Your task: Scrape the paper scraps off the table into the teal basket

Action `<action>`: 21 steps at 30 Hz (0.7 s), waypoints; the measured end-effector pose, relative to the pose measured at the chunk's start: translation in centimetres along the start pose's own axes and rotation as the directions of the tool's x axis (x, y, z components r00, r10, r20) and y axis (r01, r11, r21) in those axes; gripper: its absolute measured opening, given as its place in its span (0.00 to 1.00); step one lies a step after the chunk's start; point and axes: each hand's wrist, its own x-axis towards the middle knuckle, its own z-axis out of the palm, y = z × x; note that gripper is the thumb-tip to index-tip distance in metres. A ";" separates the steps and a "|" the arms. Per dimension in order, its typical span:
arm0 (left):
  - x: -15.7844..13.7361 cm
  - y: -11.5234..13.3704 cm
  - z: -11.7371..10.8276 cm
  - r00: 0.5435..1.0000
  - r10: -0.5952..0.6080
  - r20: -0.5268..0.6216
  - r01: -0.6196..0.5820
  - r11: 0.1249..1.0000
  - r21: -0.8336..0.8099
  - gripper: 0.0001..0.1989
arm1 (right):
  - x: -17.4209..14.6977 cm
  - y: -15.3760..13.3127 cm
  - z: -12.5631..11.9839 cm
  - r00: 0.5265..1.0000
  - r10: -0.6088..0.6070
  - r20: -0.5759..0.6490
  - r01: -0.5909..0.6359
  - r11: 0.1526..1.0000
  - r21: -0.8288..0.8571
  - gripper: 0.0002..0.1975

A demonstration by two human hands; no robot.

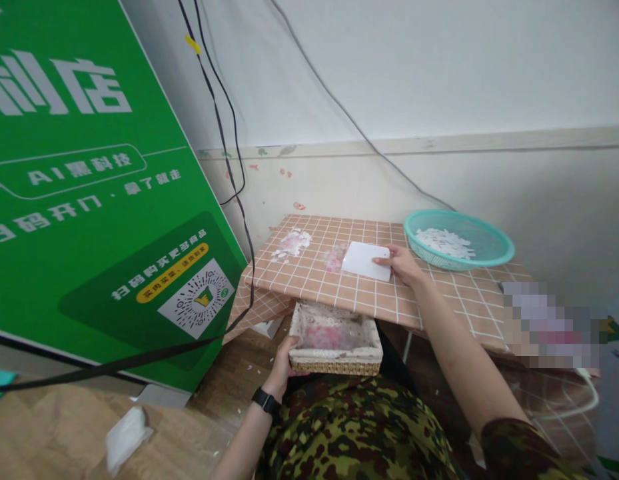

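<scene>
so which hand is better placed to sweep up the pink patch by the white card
Probably the right hand: it holds the white card beside the pink patch, while the left hand grips the basket lower down.

The surface [329,293] stands before the wall [489,67], with a panel [89,133] to its left. On it, a patch of flakes [295,244] lies toward the left, a smear [334,259] near the middle, and a card [362,259] meets the smear's right side. Farther right, a colander [434,259] has scraps [445,241] in it. Before the surface's near edge and lower sits a basket [339,367], over the lap. A bag [127,437] lies at lower left, in front of the panel.
</scene>
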 end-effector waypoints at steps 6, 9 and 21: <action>0.0 0.2 0.0 1.000 -0.012 0.013 0.011 0.998 0.069 0.21 | -0.6 -0.4 0.6 0.992 -0.001 0.125 -0.004 0.999 0.034 0.22; 0.0 0.3 0.0 1.000 -0.024 0.016 0.022 0.997 0.071 0.20 | -0.7 -0.4 0.6 0.997 -0.024 0.074 0.020 0.998 0.052 0.23; -2.3 2.3 0.3 0.976 -0.039 0.215 0.021 0.996 0.084 0.24 | -3.7 -1.1 3.1 0.980 -0.073 0.187 0.093 0.991 -0.099 0.19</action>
